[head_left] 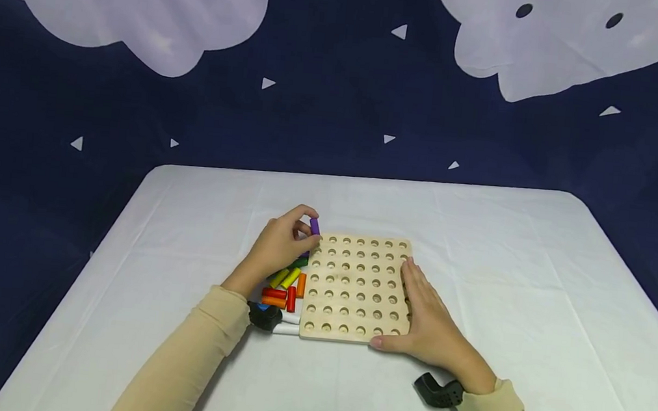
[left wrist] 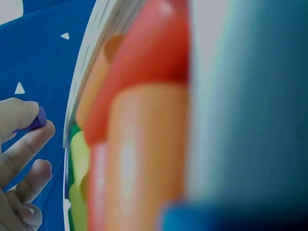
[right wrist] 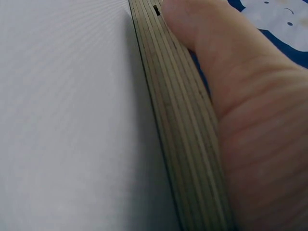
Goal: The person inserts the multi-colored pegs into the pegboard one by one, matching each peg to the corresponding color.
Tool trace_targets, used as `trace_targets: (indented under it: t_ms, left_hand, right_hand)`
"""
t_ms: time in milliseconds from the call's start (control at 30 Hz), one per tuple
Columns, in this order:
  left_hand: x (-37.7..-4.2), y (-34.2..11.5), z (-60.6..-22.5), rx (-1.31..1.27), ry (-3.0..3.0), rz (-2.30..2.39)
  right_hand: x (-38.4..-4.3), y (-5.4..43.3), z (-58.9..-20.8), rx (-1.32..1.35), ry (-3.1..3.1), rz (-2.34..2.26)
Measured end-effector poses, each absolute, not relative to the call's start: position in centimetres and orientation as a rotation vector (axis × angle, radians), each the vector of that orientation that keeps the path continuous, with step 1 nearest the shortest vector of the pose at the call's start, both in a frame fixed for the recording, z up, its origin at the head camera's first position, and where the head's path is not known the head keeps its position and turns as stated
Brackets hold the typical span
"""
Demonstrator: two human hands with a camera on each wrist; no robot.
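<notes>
A purple peg [head_left: 315, 226] is pinched between the thumb and fingertips of my left hand [head_left: 281, 244], over the far left corner of a square wooden pegboard [head_left: 352, 288]. Rows of round holes cover the board. In the left wrist view the same purple peg [left wrist: 39, 119] shows at the fingertips, with the other fingers loosely bent. My right hand [head_left: 433, 319] rests along the board's right edge, fingers on the side and thumb at the near corner. The right wrist view shows that thumb [right wrist: 192, 24] against the layered plywood edge [right wrist: 178, 125].
Left of the board lie loose pegs: yellow [head_left: 290, 278], red [head_left: 291, 299], orange [head_left: 274, 302], green [head_left: 299, 262] and white [head_left: 286, 330], partly behind the left wrist camera [head_left: 264, 316]. A white cloth covers the table [head_left: 507, 247]; a dark blue backdrop [head_left: 337, 115] hangs behind.
</notes>
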State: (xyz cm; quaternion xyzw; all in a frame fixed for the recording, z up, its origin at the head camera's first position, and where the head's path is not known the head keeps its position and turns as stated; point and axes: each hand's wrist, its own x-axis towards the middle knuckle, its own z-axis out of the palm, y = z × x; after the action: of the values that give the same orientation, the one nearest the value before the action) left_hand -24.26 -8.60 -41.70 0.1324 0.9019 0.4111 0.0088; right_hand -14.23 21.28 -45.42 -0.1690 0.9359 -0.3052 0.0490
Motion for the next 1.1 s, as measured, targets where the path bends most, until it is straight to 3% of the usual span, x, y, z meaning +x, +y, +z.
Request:
trace_targets:
  t_ms: [1100]
  left_hand:
    - [-25.0, -5.1, -42.2, 0.528, 2.968, 1.065]
  right_hand:
    - [-14.2, 21.5, -45.5, -0.498, 2.848, -0.940]
